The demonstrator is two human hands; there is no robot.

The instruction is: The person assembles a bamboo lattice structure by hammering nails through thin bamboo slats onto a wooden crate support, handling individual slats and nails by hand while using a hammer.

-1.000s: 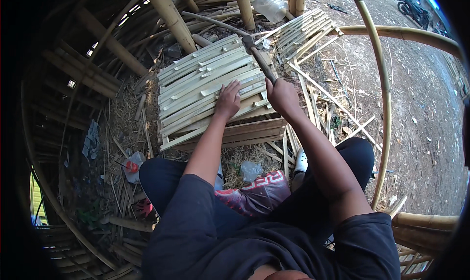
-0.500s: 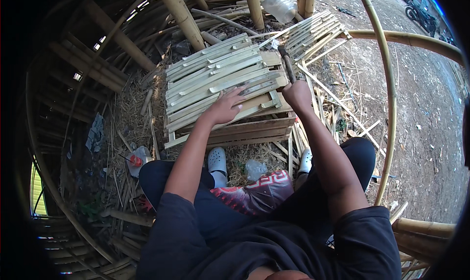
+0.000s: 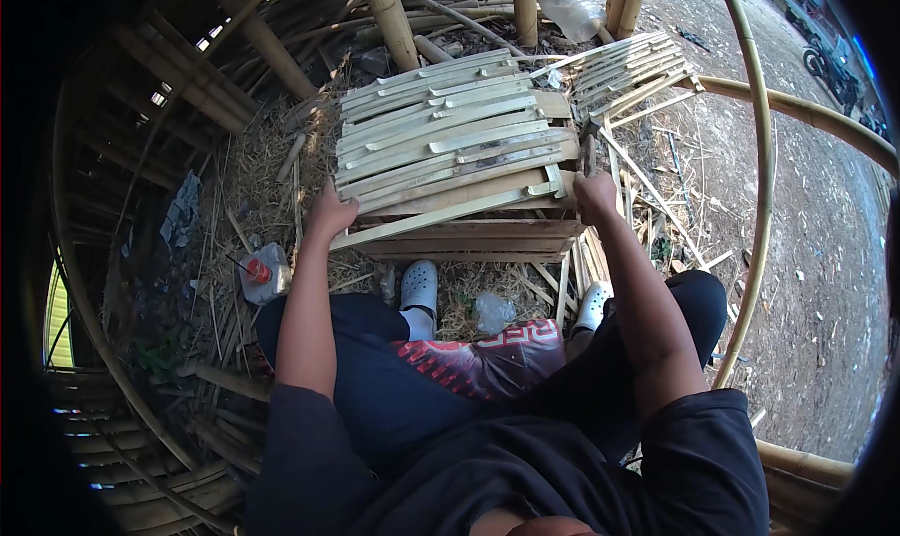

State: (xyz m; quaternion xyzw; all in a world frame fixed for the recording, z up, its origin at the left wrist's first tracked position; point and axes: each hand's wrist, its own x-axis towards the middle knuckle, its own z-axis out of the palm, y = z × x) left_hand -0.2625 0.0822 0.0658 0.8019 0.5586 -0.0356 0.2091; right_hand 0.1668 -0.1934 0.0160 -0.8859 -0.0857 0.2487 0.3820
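A panel of pale split-bamboo slats [image 3: 441, 133] with curled shavings lies across a low wooden box [image 3: 478, 241], its near slat slanting out over the box's front. At the panel's near left corner, my left hand [image 3: 333, 212] grips the slat ends with the thumb on top. My right hand [image 3: 597, 196] is closed around the handle of a hammer [image 3: 590, 142], held upright by the panel's right edge. The hammer's dark head points away from me, close to the slats.
Behind on the right lies a second slatted panel [image 3: 628, 67]. Loose bamboo strips [image 3: 647, 184] litter the ground beside the box. Bamboo posts [image 3: 387, 20] stand behind, near a clear plastic jug [image 3: 572, 11]. A curved bamboo pole [image 3: 764, 161] rises at right. A bag with a red item [image 3: 258, 271] sits left.
My left hand has moved from the panel's near middle out to its left corner and taken hold there. The right hand with the hammer has dropped slightly closer to me. The view has shifted.
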